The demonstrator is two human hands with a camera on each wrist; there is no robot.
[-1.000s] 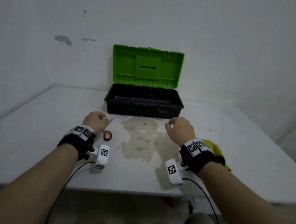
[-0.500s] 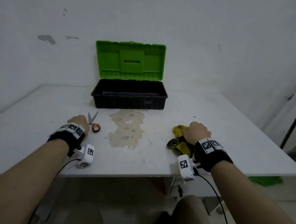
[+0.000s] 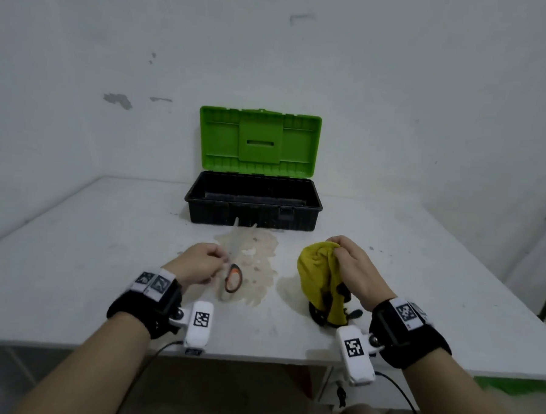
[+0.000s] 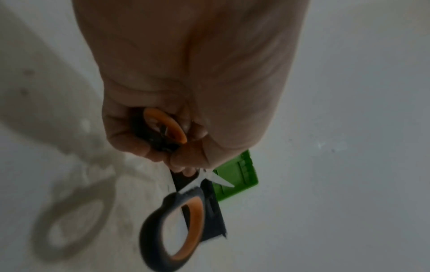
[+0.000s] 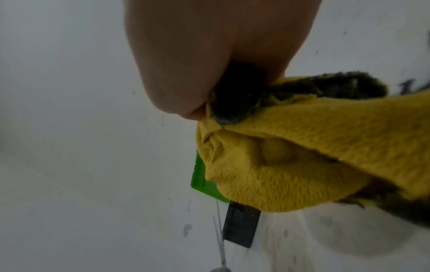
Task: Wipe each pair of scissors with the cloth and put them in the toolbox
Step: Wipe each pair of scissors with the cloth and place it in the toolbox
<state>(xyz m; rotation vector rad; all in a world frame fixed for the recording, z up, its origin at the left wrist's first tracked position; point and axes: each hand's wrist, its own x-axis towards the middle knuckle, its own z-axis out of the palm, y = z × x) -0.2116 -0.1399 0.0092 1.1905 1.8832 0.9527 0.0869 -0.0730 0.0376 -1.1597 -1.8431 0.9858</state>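
Observation:
My left hand (image 3: 199, 264) grips a pair of scissors (image 3: 233, 276) by one black-and-orange handle loop, lifted off the table; the blades are splayed apart and point toward the toolbox. In the left wrist view the free handle loop (image 4: 179, 226) hangs below my curled fingers (image 4: 149, 147). My right hand (image 3: 352, 268) pinches a yellow cloth (image 3: 317, 277) at its top, and the cloth hangs down to the table, shown bunched in the right wrist view (image 5: 302, 156). The black toolbox (image 3: 252, 216) stands beyond both hands with its green lid (image 3: 258, 142) raised.
A brownish stain (image 3: 255, 269) spreads over the white table (image 3: 73, 259) between my hands. A dark object (image 3: 353, 314) peeks out under the cloth's lower edge. The wall stands right behind the toolbox. The table's front edge runs just under my wrists.
My left hand has picked the scissors up off the table and moved right. My right hand has lifted the yellow cloth up and toward the middle.

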